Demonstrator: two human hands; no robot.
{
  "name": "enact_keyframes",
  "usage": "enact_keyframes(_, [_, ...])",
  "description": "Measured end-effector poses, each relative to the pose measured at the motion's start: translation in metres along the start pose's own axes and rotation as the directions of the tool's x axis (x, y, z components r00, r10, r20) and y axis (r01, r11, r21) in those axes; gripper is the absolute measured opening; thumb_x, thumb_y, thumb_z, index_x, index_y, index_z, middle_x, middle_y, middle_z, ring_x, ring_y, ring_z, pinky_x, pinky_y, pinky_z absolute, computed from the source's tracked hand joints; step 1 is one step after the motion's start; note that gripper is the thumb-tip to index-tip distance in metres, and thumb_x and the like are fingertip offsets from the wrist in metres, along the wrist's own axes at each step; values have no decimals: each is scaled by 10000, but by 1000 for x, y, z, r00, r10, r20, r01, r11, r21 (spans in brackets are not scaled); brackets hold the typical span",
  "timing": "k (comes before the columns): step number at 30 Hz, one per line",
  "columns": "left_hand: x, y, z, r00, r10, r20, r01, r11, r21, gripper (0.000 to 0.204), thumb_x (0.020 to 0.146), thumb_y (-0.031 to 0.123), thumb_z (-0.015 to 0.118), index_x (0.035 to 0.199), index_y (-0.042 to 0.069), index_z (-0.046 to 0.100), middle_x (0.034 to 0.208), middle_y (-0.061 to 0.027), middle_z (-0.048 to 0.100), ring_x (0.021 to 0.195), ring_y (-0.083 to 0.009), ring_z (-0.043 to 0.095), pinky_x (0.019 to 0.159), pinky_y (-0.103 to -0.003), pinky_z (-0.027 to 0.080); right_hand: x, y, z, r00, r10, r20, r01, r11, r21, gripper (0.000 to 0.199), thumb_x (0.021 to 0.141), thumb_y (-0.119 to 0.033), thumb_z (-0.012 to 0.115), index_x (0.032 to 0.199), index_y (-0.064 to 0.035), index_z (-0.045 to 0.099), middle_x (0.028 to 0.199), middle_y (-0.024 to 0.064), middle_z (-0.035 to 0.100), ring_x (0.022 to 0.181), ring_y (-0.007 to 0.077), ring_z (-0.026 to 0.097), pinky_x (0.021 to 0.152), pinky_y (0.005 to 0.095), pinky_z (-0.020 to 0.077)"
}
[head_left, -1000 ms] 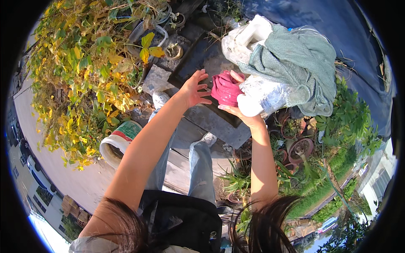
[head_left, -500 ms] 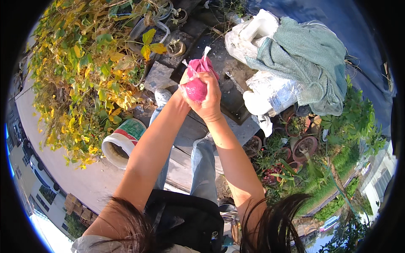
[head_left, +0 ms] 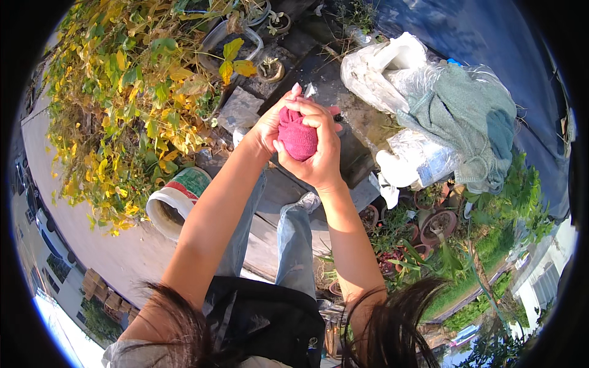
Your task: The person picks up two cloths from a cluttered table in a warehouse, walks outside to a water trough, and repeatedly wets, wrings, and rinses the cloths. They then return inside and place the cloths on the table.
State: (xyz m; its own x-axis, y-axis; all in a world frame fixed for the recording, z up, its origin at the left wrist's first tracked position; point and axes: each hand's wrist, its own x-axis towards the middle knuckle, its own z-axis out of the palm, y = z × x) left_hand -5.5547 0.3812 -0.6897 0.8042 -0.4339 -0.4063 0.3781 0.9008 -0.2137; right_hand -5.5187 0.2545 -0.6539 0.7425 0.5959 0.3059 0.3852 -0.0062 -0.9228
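Both of my hands are closed round a balled-up pink cloth (head_left: pixel 299 142), held out in front of me above dark slabs. My left hand (head_left: pixel 268 130) presses on its left side, with its fingertips showing at the top. The right hand (head_left: pixel 324 144) wraps the right side, its thumb at the lower front and its fingers bent over the top. Between them the cloth bulges out in a round lump with creases near the top. A small pink end sticks out past the right fingers. The cloth's underside is hidden.
A white, green and red bucket (head_left: pixel 161 208) is tipped at the left, beside yellow-leaved plants (head_left: pixel 147 116). At the right, a grey-green cloth (head_left: pixel 463 122) lies over white plastic bags (head_left: pixel 374 73). Plant pots (head_left: pixel 438 226) stand below that pile. A clear plastic tub (head_left: pixel 228 42) sits at the far side.
My hands have shifted slightly right and regripped the cloth, with the left fingers now more visible. The cloth's front has turned from shiny to dull, and its upper folds are more covered.
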Motion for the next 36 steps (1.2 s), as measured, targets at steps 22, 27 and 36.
enact_keyframes(22, [-39, -85, 67, 417, -134, 899, -614, -771, 170, 174, 571, 183, 684, 707, 104, 609, 919, -38, 667, 894, -230, 668, 909, -392, 573, 27, -18, -46, -40, 655, 754, -898, -355, 260, 281, 892, -323, 731, 775, -87, 634, 686, 20, 613, 589, 143, 601, 577, 284, 493])
enact_keyframes(27, [-21, -100, 40, 473, -201, 858, -627, -761, 167, 175, 566, 201, 654, 666, 115, 540, 848, -25, 594, 776, -203, 611, 856, -349, 546, 18, -4, -57, -29, 744, 668, -983, -142, 115, 299, 908, -336, 708, 790, -78, 615, 697, 58, 621, 573, 194, 587, 584, 321, 513])
enact_keyframes(36, [11, -50, 17, 576, -52, 816, -523, -790, 319, 194, 627, 190, 739, 790, 139, 647, 1023, -27, 681, 1053, -230, 665, 1033, -446, 479, -97, 80, -146, 34, 812, 582, -833, -299, 466, 544, 1000, -419, 567, 1390, -43, 512, 1319, 156, 608, 1163, 220, 637, 966, 357, 527])
